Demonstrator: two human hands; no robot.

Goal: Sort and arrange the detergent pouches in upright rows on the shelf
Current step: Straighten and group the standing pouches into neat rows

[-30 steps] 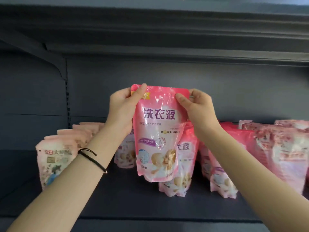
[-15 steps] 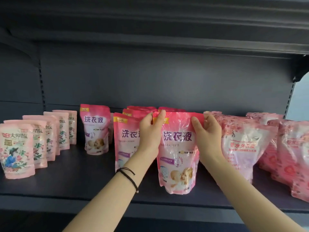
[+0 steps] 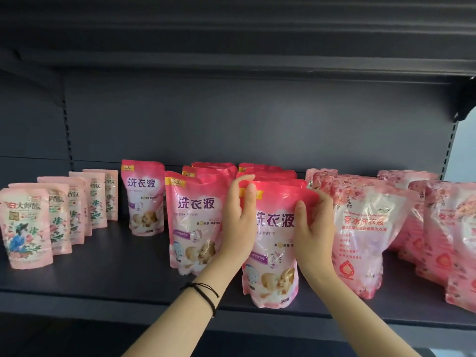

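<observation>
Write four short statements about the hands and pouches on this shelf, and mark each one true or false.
1. The left hand and right hand both grip the front pink pouch near its top. True.
2. That pouch lies flat on the shelf. False: it stands upright.
3. The pale floral pouches stand in a row at the left. True.
4. The black wristband is on the right wrist. False: it is on the left wrist.

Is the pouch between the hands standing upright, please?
Upright: detergent pouch stands on the shelf; left hand and right hand grip its top.
</observation>
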